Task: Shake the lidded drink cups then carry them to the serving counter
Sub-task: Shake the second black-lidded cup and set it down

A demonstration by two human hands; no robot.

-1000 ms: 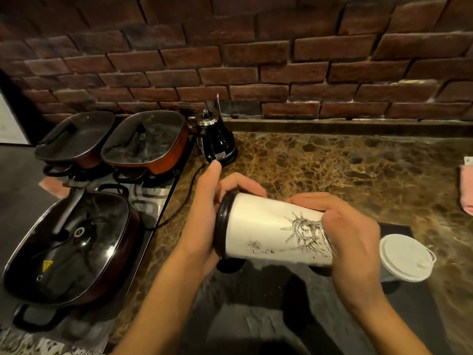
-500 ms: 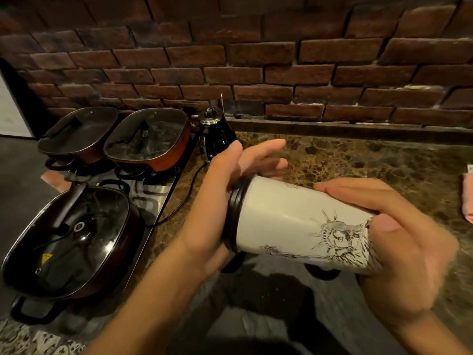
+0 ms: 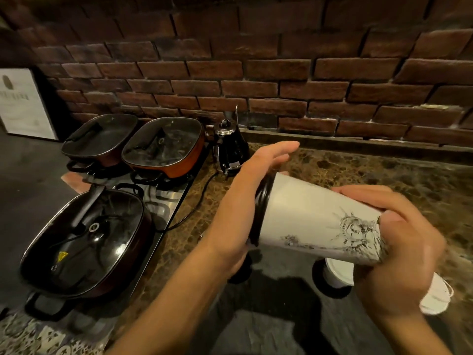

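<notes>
A white paper cup with a black lid and a Statue of Liberty drawing lies on its side in the air above the counter. My left hand presses its flat palm against the lid, fingers straight and pointing toward the wall. My right hand grips the cup's bottom end, fingers curled round it. A second cup with a white lid stands on the dark mat below, mostly hidden behind the held cup and my right hand.
Three lidded electric pans sit at the left on a metal tray. A black kettle with a cord stands by the brick wall. The brown marble counter stretches right. A dark mat lies in front.
The cup has tilted, lid end rising up and left, bottom end dropping right. My left fingers have straightened off the lid's rim. The white-lidded cup is now mostly hidden.
</notes>
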